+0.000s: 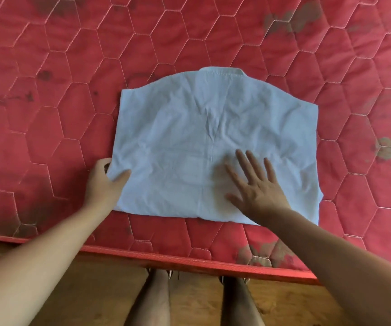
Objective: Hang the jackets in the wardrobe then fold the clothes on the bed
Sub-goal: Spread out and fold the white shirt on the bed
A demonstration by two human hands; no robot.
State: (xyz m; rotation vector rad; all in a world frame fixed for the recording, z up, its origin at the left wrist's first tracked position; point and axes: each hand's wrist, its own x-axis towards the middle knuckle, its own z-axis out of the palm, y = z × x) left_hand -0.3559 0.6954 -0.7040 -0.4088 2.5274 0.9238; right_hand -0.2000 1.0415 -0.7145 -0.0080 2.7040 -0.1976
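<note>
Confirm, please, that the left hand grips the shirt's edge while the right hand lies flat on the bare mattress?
Not quite: the head view shows the right hand lying flat on the shirt, not the mattress. The left hand does grip its edge.

Pale blue shirt [189,137], lying flat on the red bed [48,67], pretty close to the near edge & roughly centered. Back side up w/ the collar [221,72] at the far end. Sides are straight edges, so it's basically a squarish block w/ rounded shoulders. Fabric's wrinkly, esp. around the seam running down the middle. Near-left corner is pinched by the left hand [105,182]; right hand [255,189] lies flat on the near-right part, fingers [241,158] spread.
</note>
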